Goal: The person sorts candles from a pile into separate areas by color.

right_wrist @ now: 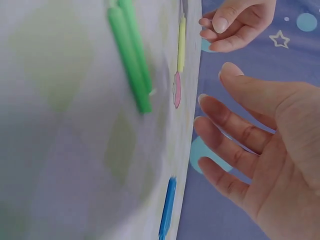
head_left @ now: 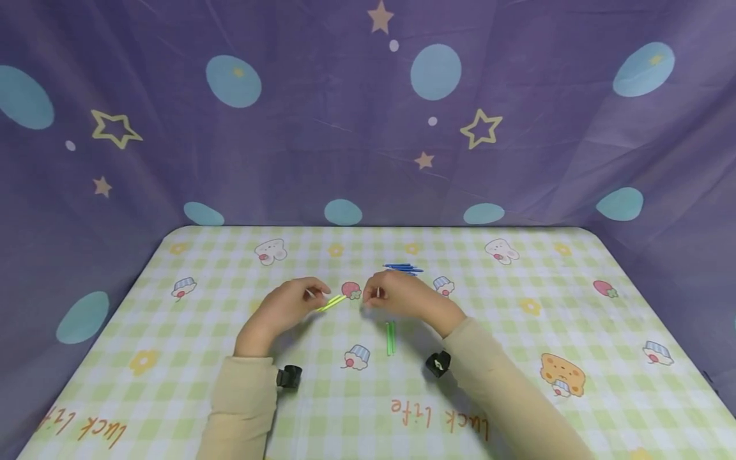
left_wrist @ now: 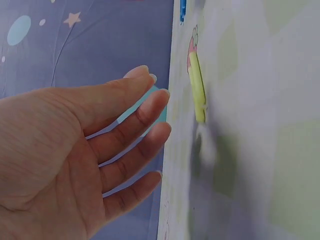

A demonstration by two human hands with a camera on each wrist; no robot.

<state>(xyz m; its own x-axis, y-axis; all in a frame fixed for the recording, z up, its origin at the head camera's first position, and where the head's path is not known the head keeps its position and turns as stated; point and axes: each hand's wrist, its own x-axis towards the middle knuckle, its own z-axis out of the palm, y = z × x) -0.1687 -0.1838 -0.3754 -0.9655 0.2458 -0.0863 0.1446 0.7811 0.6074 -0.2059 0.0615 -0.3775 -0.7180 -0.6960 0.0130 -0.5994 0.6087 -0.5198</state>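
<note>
My left hand (head_left: 292,305) hovers over the left end of a pair of slim yellow sticks (head_left: 331,303). In the left wrist view its fingers (left_wrist: 135,142) are loosely bent, with nothing held and a gap to the yellow sticks (left_wrist: 196,87). Across from it, my right hand (head_left: 397,294) is raised above the cloth, its fingers (right_wrist: 232,132) also relaxed and holding nothing. Just beyond that hand lies a small bunch of slim blue sticks (head_left: 404,268). Two slim green sticks (head_left: 391,338) lie side by side, nearer to me.
A green-and-white checked cloth (head_left: 230,409) printed with cupcakes, flowers and strawberries covers the table. Behind it hangs a purple curtain (head_left: 368,172) with stars and blue dots. Each wrist wears a black device, such as the left one (head_left: 289,377).
</note>
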